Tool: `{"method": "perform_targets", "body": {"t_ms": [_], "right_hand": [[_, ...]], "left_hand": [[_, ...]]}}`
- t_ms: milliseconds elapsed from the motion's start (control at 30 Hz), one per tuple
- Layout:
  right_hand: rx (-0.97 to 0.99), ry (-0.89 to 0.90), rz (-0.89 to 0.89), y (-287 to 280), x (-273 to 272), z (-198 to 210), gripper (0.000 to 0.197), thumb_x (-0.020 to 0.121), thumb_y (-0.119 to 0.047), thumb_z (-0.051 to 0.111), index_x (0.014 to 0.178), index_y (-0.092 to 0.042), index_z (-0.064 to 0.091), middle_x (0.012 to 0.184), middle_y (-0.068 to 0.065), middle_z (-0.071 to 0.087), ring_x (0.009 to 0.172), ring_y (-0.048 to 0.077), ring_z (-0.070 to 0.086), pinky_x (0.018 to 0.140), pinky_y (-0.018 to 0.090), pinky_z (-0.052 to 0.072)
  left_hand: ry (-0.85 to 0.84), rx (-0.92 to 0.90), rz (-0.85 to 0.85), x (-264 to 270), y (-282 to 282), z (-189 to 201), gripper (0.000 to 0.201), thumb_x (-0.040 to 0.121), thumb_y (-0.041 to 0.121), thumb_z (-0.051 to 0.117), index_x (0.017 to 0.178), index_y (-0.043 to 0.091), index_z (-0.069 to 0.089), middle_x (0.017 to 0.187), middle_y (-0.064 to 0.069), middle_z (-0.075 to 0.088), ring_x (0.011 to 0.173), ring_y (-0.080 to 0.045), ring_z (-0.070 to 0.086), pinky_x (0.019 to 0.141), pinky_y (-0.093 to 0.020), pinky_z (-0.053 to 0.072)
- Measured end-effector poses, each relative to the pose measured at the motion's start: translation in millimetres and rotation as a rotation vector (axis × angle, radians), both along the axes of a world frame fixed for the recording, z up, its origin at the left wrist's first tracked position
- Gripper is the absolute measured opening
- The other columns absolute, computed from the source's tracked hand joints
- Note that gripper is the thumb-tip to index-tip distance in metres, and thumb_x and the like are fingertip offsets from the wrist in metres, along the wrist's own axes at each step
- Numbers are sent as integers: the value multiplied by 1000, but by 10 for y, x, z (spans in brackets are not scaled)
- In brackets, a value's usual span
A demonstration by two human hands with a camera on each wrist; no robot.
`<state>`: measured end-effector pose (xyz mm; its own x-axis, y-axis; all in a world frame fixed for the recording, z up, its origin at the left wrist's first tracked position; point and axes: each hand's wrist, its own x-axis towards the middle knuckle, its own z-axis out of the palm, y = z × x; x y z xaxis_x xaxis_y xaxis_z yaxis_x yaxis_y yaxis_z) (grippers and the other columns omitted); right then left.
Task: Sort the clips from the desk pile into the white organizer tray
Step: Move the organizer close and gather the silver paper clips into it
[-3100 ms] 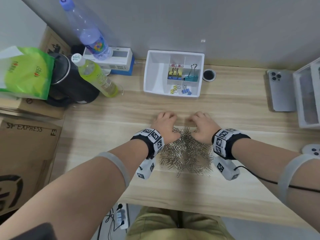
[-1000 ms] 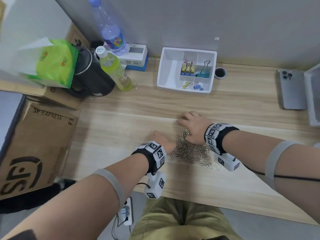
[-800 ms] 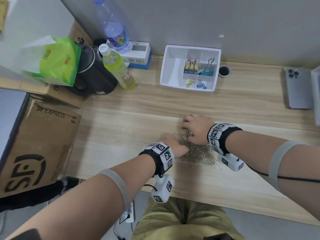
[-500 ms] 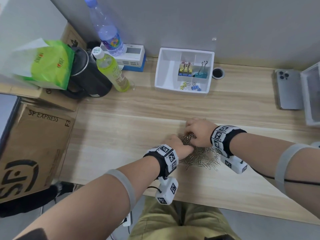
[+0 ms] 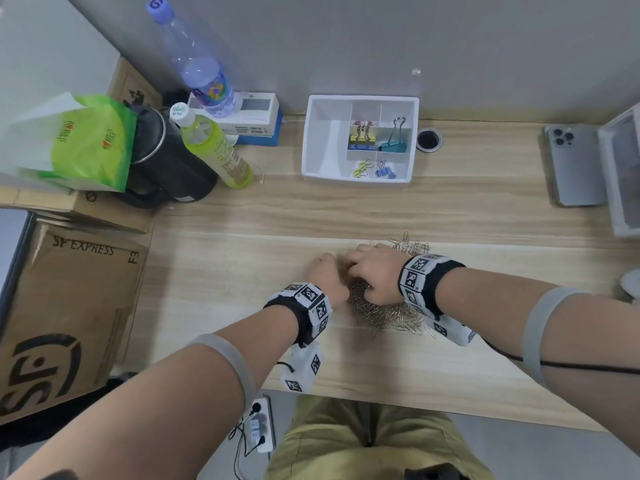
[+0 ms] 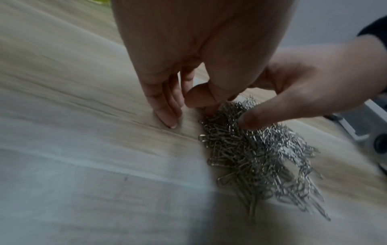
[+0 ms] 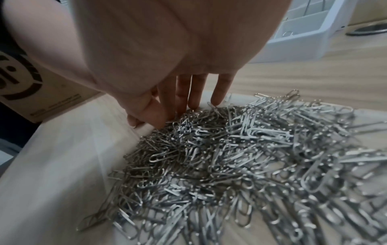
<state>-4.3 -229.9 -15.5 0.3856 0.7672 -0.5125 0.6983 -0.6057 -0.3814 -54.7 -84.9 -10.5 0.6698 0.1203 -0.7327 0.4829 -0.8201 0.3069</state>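
**Hands drawn together at the left edge of the clip pile**

Both hands are now set at the pile (image 5: 384, 306) of silver paper clips on the desk (image 5: 242, 265). The left hand (image 5: 327, 277) is seen with its fingers pointing down, tips on the wood just beside the pile's left edge, thumb tucked in; no clip is clearly held in it. The right hand (image 5: 375, 275) is laid over the pile, fingers reaching down into the clips at the far-left side, thumb pressed on top of the heap; whether clips are pinched cannot be told. Compared with half a second ago, the hands are brought closer together and the pile is raked tighter, less spread to the right. Three seconds ago both hands were cupped symmetrically round a wider heap. This is judged as gathering before a scoop; no paper clips have yet been carried off.

The tray (image 5: 320, 140) is well apart, at the back of the desk by the wall. Binder clips (image 5: 362, 136) are held in its small right compartments, while the large left compartment is seen bare.

Much is hidden. In the head view the pile's centre is covered by the right hand, and the fingertips of both hands are masked. The left wrist view is smeared by motion, so contact between thumb and clips is uncertain. In the right wrist view only a corner of the tray is caught, its contents unreadable.
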Motion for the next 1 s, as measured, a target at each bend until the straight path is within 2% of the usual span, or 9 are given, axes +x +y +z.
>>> {"method": "perform_targets", "body": {"t_ms": [133,233,333,433,500,600,767,900,1000], "right_hand": [[-8,33,-2,-80,82,59,32,74,-30,57,102,-23,70,114,-4,59,109,20,50,91,38,45],[84,35,-155,-120,183,95,28,78,-28,56,103,-21,68,105,-2,61,100,22,57,83,36,49],[152,-2,-358,-102,372,136,39,81,-21,53,120,-17,61,112,4,58,104,26,58,85,38,51],[145,-10,-521,-26,600,234,58,85,-18,53,142,-15,42,130,8,55,116,27,56,94,38,48],[112,10,-594,42,742,270,69,85,-18,53,150,-15,28,119,9,61,104,28,62,84,37,52],[50,56,-694,157,941,193,68,86,-18,54,147,-11,23,81,5,61,70,23,61,55,31,49],[-78,89,-813,229,1102,90,66,83,-25,60,141,-18,31,105,10,62,85,27,60,75,35,53],[-117,55,-704,180,1115,114,69,77,-35,59,140,-24,34,111,11,58,91,29,61,79,36,55],[-142,49,-606,148,1060,151,61,82,-32,59,139,-24,38,119,14,57,96,30,59,79,34,51]], "left_hand": [[9,-19,47,65,33,56,35,82,10,61,114,6,49,108,-8,55,96,-26,58,76,-34,50],[22,-19,27,147,137,98,29,86,7,50,114,5,53,111,-10,57,99,-29,57,84,-37,49],[13,16,13,226,266,128,17,87,5,46,99,6,58,100,-10,57,85,-26,52,77,-35,48],[-9,24,51,264,376,137,17,86,7,46,95,5,60,95,-10,58,81,-25,52,75,-35,48],[-35,16,80,265,443,136,17,84,9,47,92,4,61,93,-11,61,79,-25,52,75,-36,50],[-58,-3,113,259,538,137,20,83,14,48,96,7,62,98,-7,65,84,-25,59,77,-36,51],[-123,-1,178,263,709,131,6,84,16,53,88,15,57,100,-7,62,81,-22,58,64,-27,43],[-188,20,197,328,804,148,5,82,15,52,84,17,56,105,-8,57,83,-24,58,68,-29,43],[-311,26,237,416,805,243,7,84,17,54,79,15,58,92,-7,62,79,-26,60,70,-30,48]]}}
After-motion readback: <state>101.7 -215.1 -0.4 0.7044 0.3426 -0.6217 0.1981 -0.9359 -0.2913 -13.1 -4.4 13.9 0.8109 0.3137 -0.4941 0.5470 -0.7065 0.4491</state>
